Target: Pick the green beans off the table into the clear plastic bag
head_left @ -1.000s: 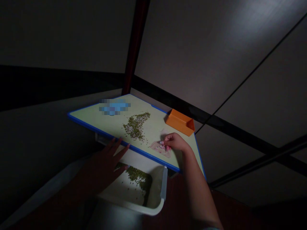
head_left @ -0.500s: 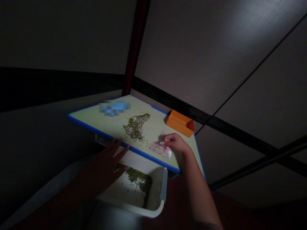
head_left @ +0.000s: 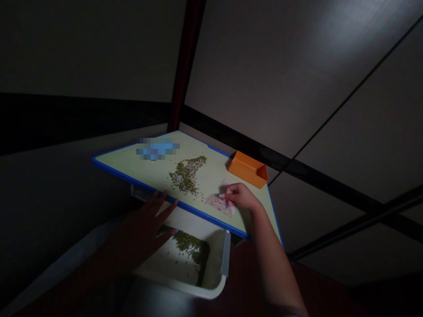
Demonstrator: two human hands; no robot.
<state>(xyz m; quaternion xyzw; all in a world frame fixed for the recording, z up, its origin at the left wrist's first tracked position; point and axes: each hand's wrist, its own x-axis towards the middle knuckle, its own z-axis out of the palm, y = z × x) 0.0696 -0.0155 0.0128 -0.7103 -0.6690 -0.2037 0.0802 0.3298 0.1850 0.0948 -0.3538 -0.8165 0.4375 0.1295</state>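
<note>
A pale green board with a blue rim [head_left: 132, 179] tilts across the view, with a loose pile of green mung beans [head_left: 187, 175] in its middle. My right hand [head_left: 240, 196] pinches the edge of a pink-tinged translucent sheet [head_left: 220, 205] lying on the board. My left hand [head_left: 139, 230] is open, fingers spread, with the fingertips at the board's near blue edge. Below that hand sits a white tray [head_left: 211, 281] holding more mung beans [head_left: 190, 248].
An orange rectangular tray [head_left: 247, 169] stands at the board's far right edge. A blurred blue patch [head_left: 157, 148] lies at the far left of the board. A dark post [head_left: 185, 66] rises behind the board's far corner.
The pink sheet has flattened against the board and sits a little lower under my right hand's fingers. My left hand and the bean pile stay nearly in place.
</note>
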